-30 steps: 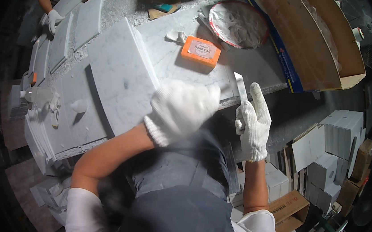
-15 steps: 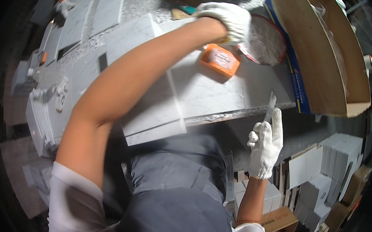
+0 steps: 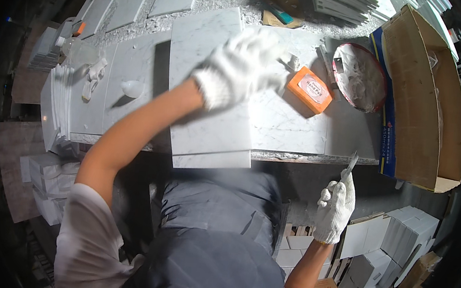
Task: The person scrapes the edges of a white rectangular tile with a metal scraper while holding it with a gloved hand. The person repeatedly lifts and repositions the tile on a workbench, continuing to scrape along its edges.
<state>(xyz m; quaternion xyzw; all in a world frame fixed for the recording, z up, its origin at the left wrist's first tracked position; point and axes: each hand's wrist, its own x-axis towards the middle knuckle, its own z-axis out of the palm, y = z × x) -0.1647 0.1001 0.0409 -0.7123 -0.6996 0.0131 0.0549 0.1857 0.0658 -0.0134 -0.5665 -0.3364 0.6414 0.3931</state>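
My left hand (image 3: 243, 70), in a white knit glove, hovers over a white marbled tile (image 3: 210, 122). It is blurred, but its fingers look stretched out with the thumb apart and nothing between them. My right hand (image 3: 335, 207), gloved too, is closed around a thin flat metal blade (image 3: 352, 164) that points up by the bench's front edge. Right of my left hand lies an orange sanding block (image 3: 310, 91) with a pale label. Beside it sits a red-rimmed round tub (image 3: 360, 77) smeared with whitish paste.
A long open cardboard box (image 3: 426, 102) stands at the bench's right. Stacked tiles (image 3: 347, 2) are at the back, near a green-handled tool (image 3: 280, 15). A small white piece (image 3: 132, 88) and a crumpled white glove (image 3: 93, 78) lie to the left. White boxes (image 3: 410, 233) stand below right.
My left hand has moved left, away from the tub and block, to over the tile. My right hand keeps the blade. The view has shifted, and another person's gloved hand has left it.
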